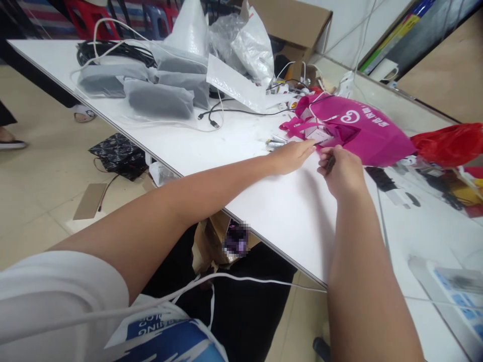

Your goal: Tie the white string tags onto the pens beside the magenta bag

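Note:
My left hand [292, 158] rests on edge on the white table [279, 206], its fingers stretched out and together toward the pink bag. Right beside it lie several small silver cylinders with yellowish ends [277, 143]. My right hand [345, 171] is closed, fingers curled around a small dark object [330, 165] whose kind I cannot make out. Just beyond both hands lies a pink cloth bag [381, 133] with white print. A small white box [319, 134] shows at the bag's opening, partly covered by its handles.
Grey wrapped packages [158, 99] and a coil of black cable [116, 54] occupy the far left of the table. Black cable plugs [207, 119] lie nearer. A red bag [449, 145] sits at right. A white cable [241, 277] crosses in front of my body.

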A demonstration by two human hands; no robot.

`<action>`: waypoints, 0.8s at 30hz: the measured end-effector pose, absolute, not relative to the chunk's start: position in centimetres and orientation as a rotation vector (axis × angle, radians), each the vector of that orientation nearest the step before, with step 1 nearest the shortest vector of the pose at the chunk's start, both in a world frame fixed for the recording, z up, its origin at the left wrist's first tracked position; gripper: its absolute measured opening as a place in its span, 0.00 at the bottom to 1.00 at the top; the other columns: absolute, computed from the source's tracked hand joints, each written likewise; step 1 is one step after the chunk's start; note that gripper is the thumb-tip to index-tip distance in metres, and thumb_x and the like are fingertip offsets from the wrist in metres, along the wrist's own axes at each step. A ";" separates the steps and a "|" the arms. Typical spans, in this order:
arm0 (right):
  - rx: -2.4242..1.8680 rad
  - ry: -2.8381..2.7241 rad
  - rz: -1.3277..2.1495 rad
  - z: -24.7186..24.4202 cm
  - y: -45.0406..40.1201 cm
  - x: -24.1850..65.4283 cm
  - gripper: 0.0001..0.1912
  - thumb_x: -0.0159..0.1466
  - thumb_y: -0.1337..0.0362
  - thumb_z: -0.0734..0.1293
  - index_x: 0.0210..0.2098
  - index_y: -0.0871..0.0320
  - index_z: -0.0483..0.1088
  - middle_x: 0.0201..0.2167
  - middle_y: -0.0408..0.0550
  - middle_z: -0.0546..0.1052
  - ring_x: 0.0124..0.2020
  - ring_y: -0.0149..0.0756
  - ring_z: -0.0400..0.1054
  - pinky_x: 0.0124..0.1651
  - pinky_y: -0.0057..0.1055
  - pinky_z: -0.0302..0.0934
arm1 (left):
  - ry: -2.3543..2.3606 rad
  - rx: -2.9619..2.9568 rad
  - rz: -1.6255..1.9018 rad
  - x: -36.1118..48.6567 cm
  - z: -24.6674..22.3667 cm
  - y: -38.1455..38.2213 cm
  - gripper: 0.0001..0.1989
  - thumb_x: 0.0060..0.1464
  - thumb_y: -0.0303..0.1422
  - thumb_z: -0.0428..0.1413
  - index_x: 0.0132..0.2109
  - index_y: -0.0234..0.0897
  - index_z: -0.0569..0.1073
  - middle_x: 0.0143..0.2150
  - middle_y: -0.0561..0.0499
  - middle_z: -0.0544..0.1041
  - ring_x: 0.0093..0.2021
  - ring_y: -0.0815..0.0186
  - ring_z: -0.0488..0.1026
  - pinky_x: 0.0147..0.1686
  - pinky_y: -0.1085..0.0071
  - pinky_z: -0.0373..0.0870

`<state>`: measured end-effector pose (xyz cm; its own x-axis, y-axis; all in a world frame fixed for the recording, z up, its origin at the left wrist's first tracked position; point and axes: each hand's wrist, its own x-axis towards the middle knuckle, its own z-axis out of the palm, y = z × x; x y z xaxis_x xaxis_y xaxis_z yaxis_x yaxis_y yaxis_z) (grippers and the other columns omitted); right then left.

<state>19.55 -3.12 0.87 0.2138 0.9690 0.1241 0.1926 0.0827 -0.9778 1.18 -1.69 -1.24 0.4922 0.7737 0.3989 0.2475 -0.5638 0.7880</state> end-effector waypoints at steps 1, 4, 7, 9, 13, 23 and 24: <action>-1.360 -1.227 0.885 0.9 -3.3 19.5 0.25 0.73 0.37 0.69 0.33 0.50 0.69 0.24 0.41 0.65 0.22 0.32 0.55 0.20 0.28 0.50 | 0.850 2.072 1.000 1.1 -1.2 -1.8 0.15 0.79 0.41 0.43 0.49 0.43 0.73 0.46 0.46 0.78 0.52 0.55 0.75 0.58 0.60 0.67; -1.397 -1.270 0.921 1.2 -4.0 19.4 0.25 0.72 0.36 0.70 0.34 0.50 0.70 0.22 0.36 0.58 0.19 0.29 0.47 0.18 0.28 0.45 | 0.862 2.070 0.993 0.9 -1.1 -1.9 0.16 0.79 0.42 0.44 0.48 0.43 0.73 0.45 0.46 0.78 0.51 0.56 0.75 0.56 0.61 0.66; -1.463 -1.256 0.928 1.5 -4.2 19.7 0.24 0.73 0.38 0.70 0.35 0.51 0.73 0.21 0.34 0.55 0.18 0.28 0.42 0.17 0.29 0.42 | 0.862 2.068 1.002 0.9 -1.2 -1.8 0.16 0.79 0.42 0.44 0.49 0.43 0.73 0.45 0.46 0.78 0.51 0.56 0.75 0.55 0.61 0.66; -1.469 -1.220 0.925 1.7 -4.1 19.8 0.19 0.73 0.45 0.71 0.34 0.52 0.74 0.22 0.36 0.59 0.19 0.28 0.45 0.17 0.28 0.44 | 0.866 2.082 1.006 0.9 -1.2 -1.7 0.16 0.79 0.42 0.44 0.50 0.43 0.74 0.46 0.45 0.79 0.51 0.56 0.75 0.56 0.60 0.66; -1.423 -1.181 0.913 2.0 -4.5 19.3 0.07 0.67 0.62 0.75 0.33 0.56 0.79 0.28 0.43 0.72 0.23 0.26 0.57 0.20 0.24 0.54 | 0.880 2.142 0.964 0.8 -1.1 -1.6 0.19 0.79 0.42 0.41 0.54 0.42 0.74 0.50 0.43 0.80 0.51 0.55 0.76 0.57 0.59 0.68; -1.217 -0.964 0.792 0.3 -2.9 19.8 0.16 0.54 0.71 0.86 0.33 0.52 0.78 0.32 0.41 0.80 0.32 0.30 0.74 0.30 0.24 0.74 | 0.961 2.238 0.888 0.7 -1.0 -1.4 0.23 0.80 0.41 0.39 0.66 0.42 0.74 0.59 0.40 0.83 0.62 0.52 0.79 0.65 0.56 0.71; -1.173 -0.946 0.784 0.0 -2.6 20.1 0.17 0.54 0.71 0.86 0.34 0.52 0.77 0.34 0.41 0.81 0.36 0.32 0.77 0.32 0.25 0.75 | 0.955 2.240 0.895 0.7 -1.1 -1.3 0.23 0.80 0.41 0.39 0.66 0.43 0.74 0.60 0.41 0.83 0.62 0.52 0.79 0.66 0.55 0.71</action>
<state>20.09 -2.56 0.02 0.4101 0.8914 0.1929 -0.0246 0.2222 -0.9747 0.69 -1.32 -1.06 0.5280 0.7688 0.3607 0.4100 -0.6027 0.6845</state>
